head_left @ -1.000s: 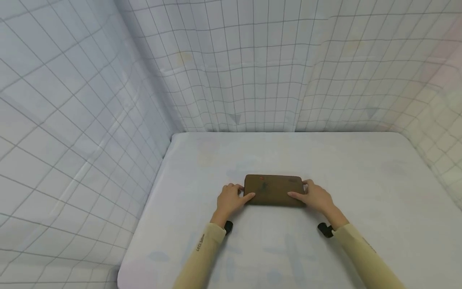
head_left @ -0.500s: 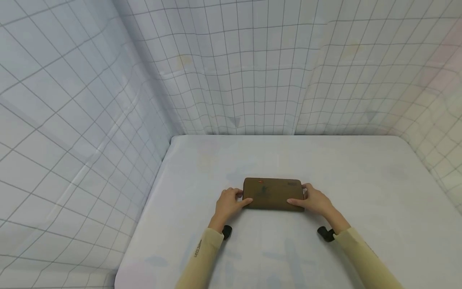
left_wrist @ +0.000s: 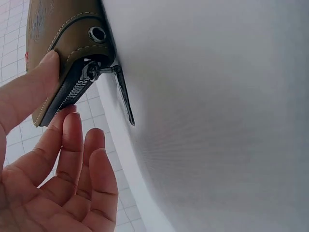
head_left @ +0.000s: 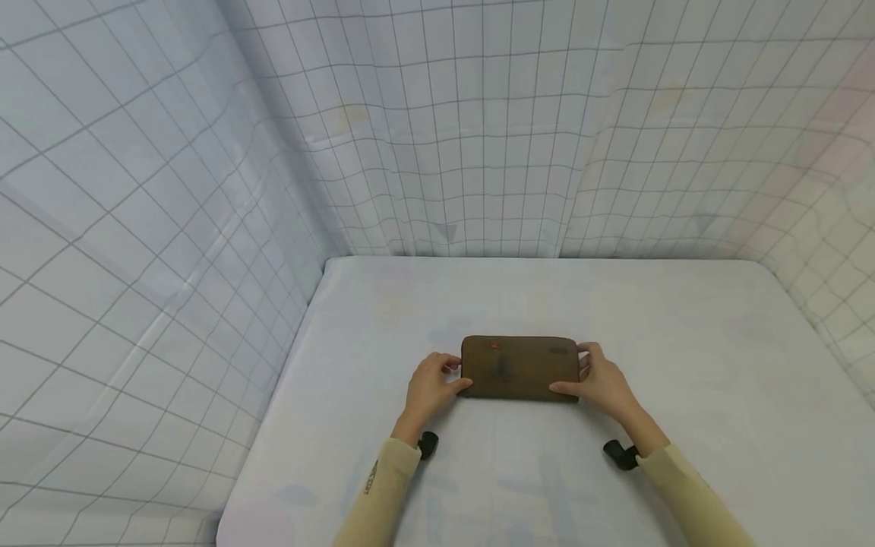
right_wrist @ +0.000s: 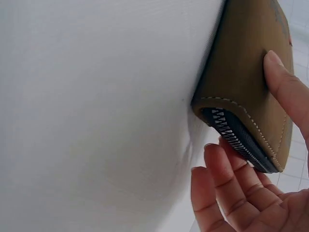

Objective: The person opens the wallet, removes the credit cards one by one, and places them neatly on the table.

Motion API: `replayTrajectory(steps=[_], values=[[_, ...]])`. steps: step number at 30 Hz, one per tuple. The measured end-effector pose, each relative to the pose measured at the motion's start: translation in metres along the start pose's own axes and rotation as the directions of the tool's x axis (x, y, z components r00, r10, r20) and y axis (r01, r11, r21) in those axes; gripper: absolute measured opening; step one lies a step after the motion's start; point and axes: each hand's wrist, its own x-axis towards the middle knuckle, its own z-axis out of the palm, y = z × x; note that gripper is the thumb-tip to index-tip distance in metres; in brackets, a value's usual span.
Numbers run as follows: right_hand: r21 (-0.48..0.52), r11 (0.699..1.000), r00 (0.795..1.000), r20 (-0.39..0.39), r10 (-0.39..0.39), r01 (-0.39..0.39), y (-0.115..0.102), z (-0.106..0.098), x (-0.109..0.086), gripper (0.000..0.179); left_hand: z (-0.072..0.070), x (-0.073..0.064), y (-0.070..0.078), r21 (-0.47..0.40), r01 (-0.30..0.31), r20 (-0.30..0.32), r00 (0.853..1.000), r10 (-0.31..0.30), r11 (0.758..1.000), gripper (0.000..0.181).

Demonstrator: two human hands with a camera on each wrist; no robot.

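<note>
A person's left hand (head_left: pixel 431 386) and right hand (head_left: pixel 605 386) pinch opposite ends of a brown wallet (head_left: pixel 519 368), fingers (right_wrist: pixel 223 174) parted by its thickness; grasp seems complete, zipper (right_wrist: pixel 234 137) apparently closed, release remaining.

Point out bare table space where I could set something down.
Bare table lies between the wallet and gridded backdrop, and outside the left hand and right hand. It's crowded at the wallet's ends, where both hands hold it.
</note>
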Motion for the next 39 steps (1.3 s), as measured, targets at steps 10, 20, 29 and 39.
replayTrajectory(steps=[10, 20, 29, 39], values=[[0.014, 0.997, 0.993, -0.094, -0.073, 0.074, 0.003, 0.003, -0.003, 0.094, -0.001, -0.002, -0.002, -0.051, -0.043, -0.054, 0.998, 0.04, 0.998, 0.034], [-0.017, 0.994, 0.987, -0.117, -0.109, 0.108, 0.004, 0.004, -0.002, 0.09, -0.003, 0.0, -0.003, -0.183, -0.031, -0.03, 0.999, 0.025, 0.983, 0.034], [-0.029, 0.983, 0.972, -0.144, -0.186, 0.184, 0.005, 0.006, -0.002, 0.074, -0.003, 0.002, -0.006, -0.207, -0.053, -0.047, 0.998, 0.044, 0.977, 0.03], [-0.082, 0.988, 0.986, -0.091, -0.137, 0.129, 0.0, 0.005, -0.011, 0.08, -0.012, -0.013, -0.016, -0.061, -0.001, -0.039, 0.999, -0.001, 0.998, 0.012]])
